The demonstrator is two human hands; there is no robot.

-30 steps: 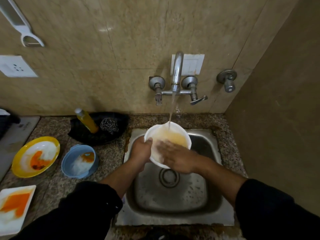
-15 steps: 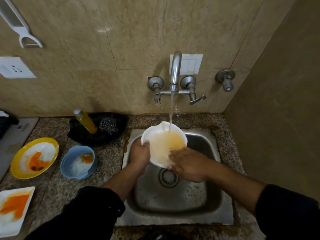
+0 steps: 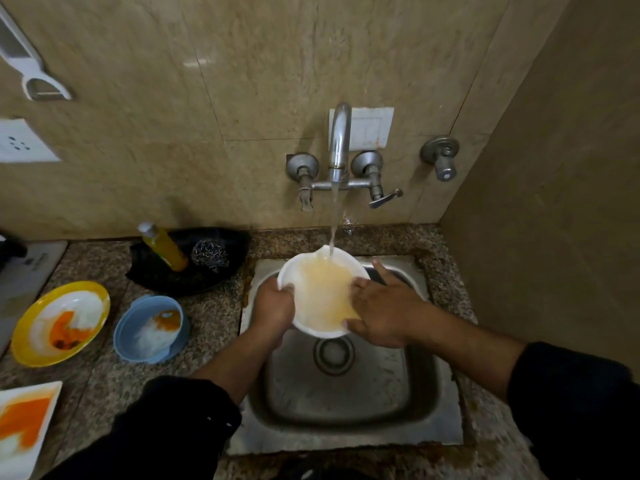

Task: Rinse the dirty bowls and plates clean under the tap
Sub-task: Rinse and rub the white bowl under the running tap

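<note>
Bowl [image 3: 322,296], white, with pour lip: held above the sink [image 3: 346,393], mouth up, directly under the tap [image 3: 338,140]. The stream [image 3: 333,220] strikes its far inner wall, so water spreads across the whole inside before spilling to the basin.

Left hand [image 3: 273,306]: grips the left rim, thumb hooked over the edge. This is judged to be the steadying hold.

Right hand [image 3: 384,306]: spread wide, fingers fairly straight, laid across the right rim and inner wall, grasping nothing. It is judged to be rubbing residue loose.

Condition: cloudy orange water inside; rinse judged partway.

Awaiting turn, on the counter [image 3: 214,317] left of the sink, well apart from the water: blue bowl [image 3: 119,329], yellow plate [image 3: 98,299], square plate [image 3: 8,448]. Each is smeared orange and is probably parked there so the basin stays free for one piece at a time.

Bottle [image 3: 166,247] and scrubber [image 3: 209,254]: in a black tray [image 3: 239,242] behind the blue bowl, unused.
</note>
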